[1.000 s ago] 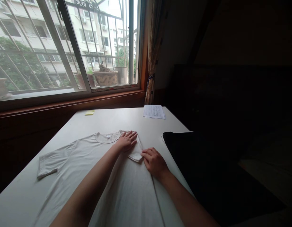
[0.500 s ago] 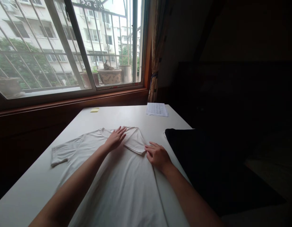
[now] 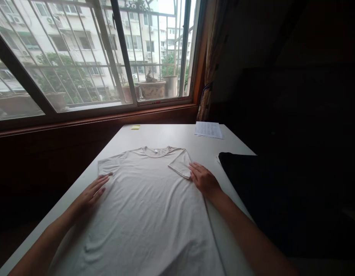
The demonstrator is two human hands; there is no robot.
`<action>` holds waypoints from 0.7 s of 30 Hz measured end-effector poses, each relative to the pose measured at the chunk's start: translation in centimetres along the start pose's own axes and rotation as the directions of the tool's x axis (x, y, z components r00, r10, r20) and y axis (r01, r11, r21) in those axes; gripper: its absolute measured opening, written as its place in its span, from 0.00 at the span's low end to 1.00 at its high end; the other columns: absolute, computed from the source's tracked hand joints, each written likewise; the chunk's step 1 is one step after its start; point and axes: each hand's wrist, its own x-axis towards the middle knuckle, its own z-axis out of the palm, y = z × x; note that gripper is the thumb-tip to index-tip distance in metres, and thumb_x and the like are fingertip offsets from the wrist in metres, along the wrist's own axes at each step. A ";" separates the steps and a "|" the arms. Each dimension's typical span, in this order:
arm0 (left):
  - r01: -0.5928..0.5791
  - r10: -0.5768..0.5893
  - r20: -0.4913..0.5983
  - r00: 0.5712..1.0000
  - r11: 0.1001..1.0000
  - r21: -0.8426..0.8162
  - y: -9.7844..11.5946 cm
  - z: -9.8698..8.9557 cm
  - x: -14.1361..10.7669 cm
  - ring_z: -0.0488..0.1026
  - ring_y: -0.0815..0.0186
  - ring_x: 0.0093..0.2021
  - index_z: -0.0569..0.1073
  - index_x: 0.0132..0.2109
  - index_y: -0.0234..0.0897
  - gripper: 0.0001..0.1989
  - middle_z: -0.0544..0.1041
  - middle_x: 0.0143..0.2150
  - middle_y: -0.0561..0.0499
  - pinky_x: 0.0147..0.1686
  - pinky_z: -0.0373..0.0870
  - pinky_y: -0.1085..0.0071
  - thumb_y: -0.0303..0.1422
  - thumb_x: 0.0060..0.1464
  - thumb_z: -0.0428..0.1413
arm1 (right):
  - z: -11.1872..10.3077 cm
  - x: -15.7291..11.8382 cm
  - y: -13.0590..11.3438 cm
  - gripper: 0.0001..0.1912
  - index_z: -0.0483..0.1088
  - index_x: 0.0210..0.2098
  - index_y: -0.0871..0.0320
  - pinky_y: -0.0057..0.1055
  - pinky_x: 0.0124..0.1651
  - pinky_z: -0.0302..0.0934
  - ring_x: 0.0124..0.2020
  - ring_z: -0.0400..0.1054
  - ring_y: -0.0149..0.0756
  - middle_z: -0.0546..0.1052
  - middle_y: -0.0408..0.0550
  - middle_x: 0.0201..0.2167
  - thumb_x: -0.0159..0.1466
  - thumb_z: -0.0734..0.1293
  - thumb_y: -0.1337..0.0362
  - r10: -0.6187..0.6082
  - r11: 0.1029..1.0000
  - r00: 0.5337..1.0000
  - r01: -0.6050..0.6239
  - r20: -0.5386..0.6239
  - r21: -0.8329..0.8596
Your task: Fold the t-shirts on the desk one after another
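Observation:
A white T-shirt [image 3: 148,191] lies spread face up, its neckline toward the window. Its right sleeve is folded inward over the body, while the left sleeve points outward. My right hand [image 3: 205,181] rests its stretched fingers on the outer edge of the folded sleeve. At the other side, my left hand [image 3: 92,193] has its fingers extended, with the tips at the lower hem of the left sleeve; whether they touch the cloth is hard to tell. Both hands are open and grip nothing. Wrinkles run down the shirt's body.
The shirt lies on a white table [image 3: 165,132]. Printed papers [image 3: 208,129] and a yellow sticky note [image 3: 135,127] lie near its far edge. Dark folded cloth [image 3: 240,172] hangs over the right edge. Beyond stand a barred window [image 3: 88,57] and a tied curtain [image 3: 207,88].
My left hand has moved from the collar and right shoulder to the left sleeve. My right hand stays at the folded sleeve. The view has turned left.

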 end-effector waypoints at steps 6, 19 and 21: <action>-0.122 0.101 0.149 0.984 0.983 0.140 2.3 -1.1 -3.4 0.43 0.59 0.76 0.56 0.72 0.56 0.26 0.51 0.74 0.61 0.71 0.45 0.49 0.41 0.69 0.40 | 2.3 0.5 -1.5 0.26 0.63 0.67 0.62 0.47 0.71 0.51 0.71 0.54 0.46 0.62 0.57 0.70 0.73 0.54 0.60 -0.002 0.998 0.988 0.012 0.156 -0.058; -0.095 0.067 0.138 0.988 0.973 0.209 -0.2 -1.0 -5.0 0.47 0.52 0.75 0.57 0.71 0.57 0.25 0.52 0.75 0.55 0.70 0.49 0.44 0.46 0.71 0.41 | 2.6 0.4 -2.8 0.32 0.57 0.71 0.62 0.50 0.73 0.42 0.74 0.46 0.47 0.54 0.54 0.73 0.74 0.50 0.52 0.028 0.972 0.940 0.055 0.339 -0.230; -0.098 0.082 0.098 0.992 0.980 0.172 0.5 -1.0 -5.0 0.50 0.54 0.74 0.57 0.71 0.55 0.25 0.52 0.75 0.54 0.70 0.50 0.45 0.46 0.71 0.40 | 2.6 0.4 -4.0 0.31 0.56 0.71 0.61 0.48 0.73 0.41 0.73 0.47 0.46 0.55 0.55 0.73 0.74 0.50 0.53 -0.049 0.974 0.949 0.114 0.310 -0.196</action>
